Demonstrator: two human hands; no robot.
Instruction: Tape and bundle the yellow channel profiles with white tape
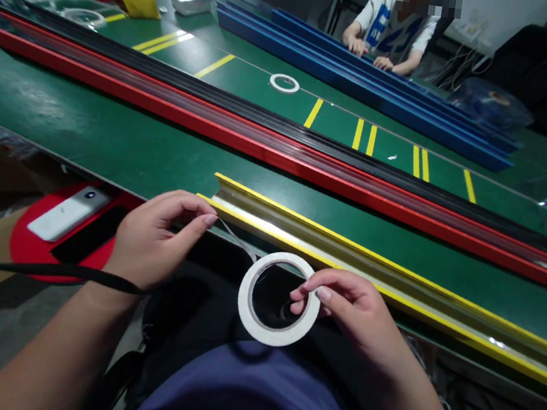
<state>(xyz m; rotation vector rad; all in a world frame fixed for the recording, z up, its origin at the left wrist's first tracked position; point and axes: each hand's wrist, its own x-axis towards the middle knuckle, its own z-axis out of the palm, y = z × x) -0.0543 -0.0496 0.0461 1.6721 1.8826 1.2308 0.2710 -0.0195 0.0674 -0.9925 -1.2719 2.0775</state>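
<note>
My left hand (158, 238) pinches the free end of a thin white tape strip (235, 238) between thumb and forefinger. The strip runs down to a white tape roll (261, 330), held upright in my right hand (344, 303). Fingers of my right hand reach into the roll's hole and grip its rim. Just beyond both hands lies a long yellow-edged metal channel (393, 291) on the green workbench (125, 138). A black cord (37, 272) crosses my left wrist.
A white phone (68, 213) lies on a red round surface (36, 248) at left. Long red and black channels and blue channels (361, 75) lie across the bench, with a white tape roll (284, 83) between them. A person (391, 39) rests both hands on the blue channels. Trays stand far left.
</note>
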